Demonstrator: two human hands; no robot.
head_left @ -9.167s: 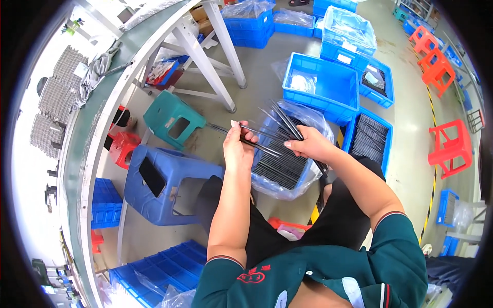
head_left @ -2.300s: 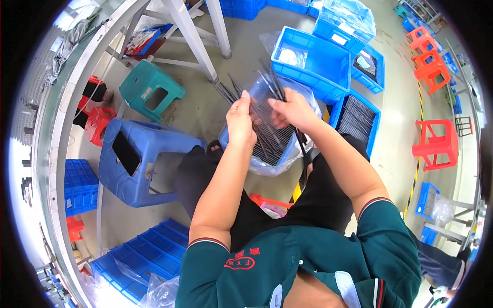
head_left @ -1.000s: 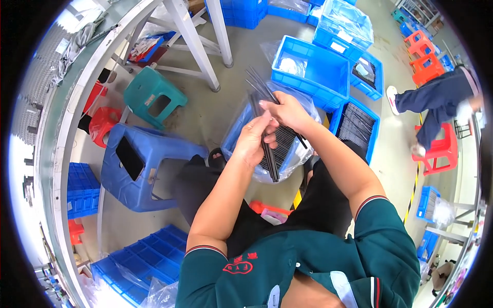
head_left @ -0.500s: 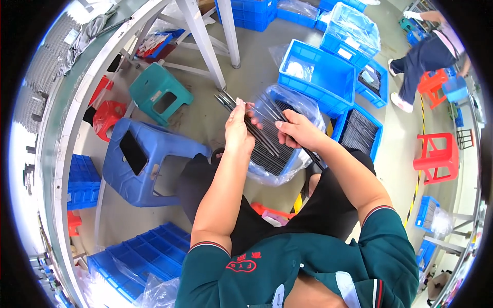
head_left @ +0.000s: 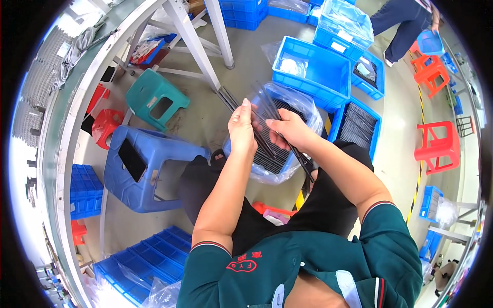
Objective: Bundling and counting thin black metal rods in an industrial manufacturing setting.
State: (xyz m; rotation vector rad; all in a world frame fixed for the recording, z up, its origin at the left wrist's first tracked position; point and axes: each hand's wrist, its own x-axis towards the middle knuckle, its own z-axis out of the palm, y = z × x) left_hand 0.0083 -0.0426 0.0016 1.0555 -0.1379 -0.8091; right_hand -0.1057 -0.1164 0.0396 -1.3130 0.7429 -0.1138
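My left hand [head_left: 243, 123] is wrapped round a bundle of thin dark rods [head_left: 230, 99], whose ends stick out above and below the fingers. Close beside it, my right hand [head_left: 288, 128] grips a second bunch of dark rods [head_left: 305, 163], slanting from upper left to lower right. The upper ends of that bunch look blurred. Both hands are over a blue bin lined with clear plastic [head_left: 314, 109], where many more dark rods [head_left: 268, 163] lie side by side. My hands and the held rods hide part of this bin.
Right of the lined bin stand a blue crate [head_left: 328, 77] and a crate of dark rods [head_left: 357, 126]. A blue stool [head_left: 141, 187] carrying a black phone [head_left: 132, 157] is at left, near a green stool [head_left: 154, 95]. A red stool [head_left: 437, 146] and another person [head_left: 403, 23] are at right.
Both hands stay closed on their rods. The right-hand bunch has shifted slightly left, nearer the left hand. The other person has moved toward the top of the view, and the whole view has shifted slightly.
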